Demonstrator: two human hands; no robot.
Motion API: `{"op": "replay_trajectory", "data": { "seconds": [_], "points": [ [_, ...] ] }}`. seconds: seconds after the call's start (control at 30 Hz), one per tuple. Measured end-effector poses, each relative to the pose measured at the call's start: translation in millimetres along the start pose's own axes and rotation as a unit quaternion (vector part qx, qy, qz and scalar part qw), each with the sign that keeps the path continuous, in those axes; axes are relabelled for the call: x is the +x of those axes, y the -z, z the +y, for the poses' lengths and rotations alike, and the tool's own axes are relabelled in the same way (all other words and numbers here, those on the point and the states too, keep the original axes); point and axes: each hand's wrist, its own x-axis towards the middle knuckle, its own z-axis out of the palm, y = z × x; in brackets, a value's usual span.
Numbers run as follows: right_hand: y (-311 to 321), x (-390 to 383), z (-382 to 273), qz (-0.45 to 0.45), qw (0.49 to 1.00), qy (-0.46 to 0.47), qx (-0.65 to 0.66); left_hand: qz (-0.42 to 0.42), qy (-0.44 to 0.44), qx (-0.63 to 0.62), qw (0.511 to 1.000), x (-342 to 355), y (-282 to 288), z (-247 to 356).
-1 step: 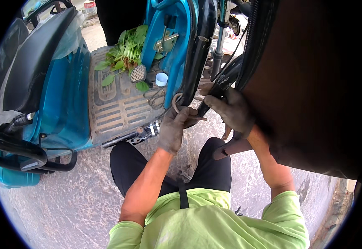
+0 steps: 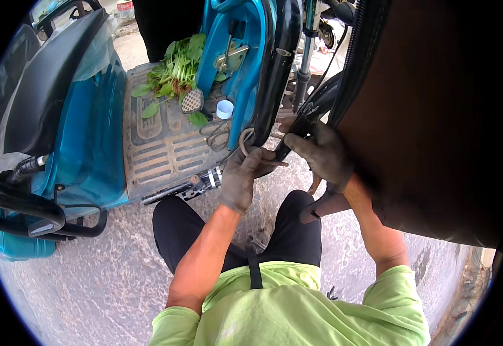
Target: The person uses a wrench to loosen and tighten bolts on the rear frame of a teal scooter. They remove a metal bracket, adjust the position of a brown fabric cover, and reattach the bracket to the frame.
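Observation:
My left hand, in a grey work glove, is closed around a bent metal rod. The rod's curved end rises above the fingers and its straight end sticks out to the right. My right hand, gloved the same way, grips a glossy black tube that slants down toward the left hand. Its thumb lies along the near side, and some fingers are hidden behind the tube. Both hands are beside the front of a blue electric scooter, close to the floorboard's right edge.
On the scooter's grey floorboard lie leafy greens, a pedal-like ribbed pad and a white cap. A large dark brown cover hangs at the right. Below is rough grey paving.

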Motion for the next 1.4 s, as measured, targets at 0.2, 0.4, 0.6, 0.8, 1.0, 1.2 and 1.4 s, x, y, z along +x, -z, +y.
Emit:
{"op": "replay_trajectory", "data": {
  "seconds": [0.2, 0.4, 0.6, 0.8, 1.0, 1.2, 1.4],
  "points": [
    [4.5, -3.1, -7.3, -0.045, 0.995, -0.091, 0.01, -0.053, -0.063, -0.081, 0.993, 4.5, 17.6, -27.4],
    [1.7, 9.7, 0.4, -0.106, 0.986, 0.054, -0.121, -0.126, -0.04, -0.21, 0.969, 14.9, 20.3, -9.4],
    [-4.7, 8.7, 21.2, -0.037, 0.977, 0.154, -0.142, 0.005, 0.0, -0.242, 0.97, 15.5, -8.9, -2.6],
    [-10.8, -1.1, -8.4, -0.078, 0.993, -0.055, -0.072, 0.038, -0.024, -0.172, 0.984, 22.9, -4.4, -2.1],
    [-7.7, -2.2, -2.6, -0.027, 0.995, -0.024, -0.095, 0.123, 0.035, -0.128, 0.984, 30.2, -29.9, 13.4],
    [-11.8, 6.9, -5.3, -0.055, 0.993, -0.007, -0.103, 0.06, -0.073, -0.228, 0.969, 25.4, 1.7, -9.8],
    [-7.4, 8.1, 2.9, -0.036, 0.993, 0.052, -0.103, 0.055, -0.022, -0.163, 0.985, 20.9, 1.7, -4.3]
  ]
}}
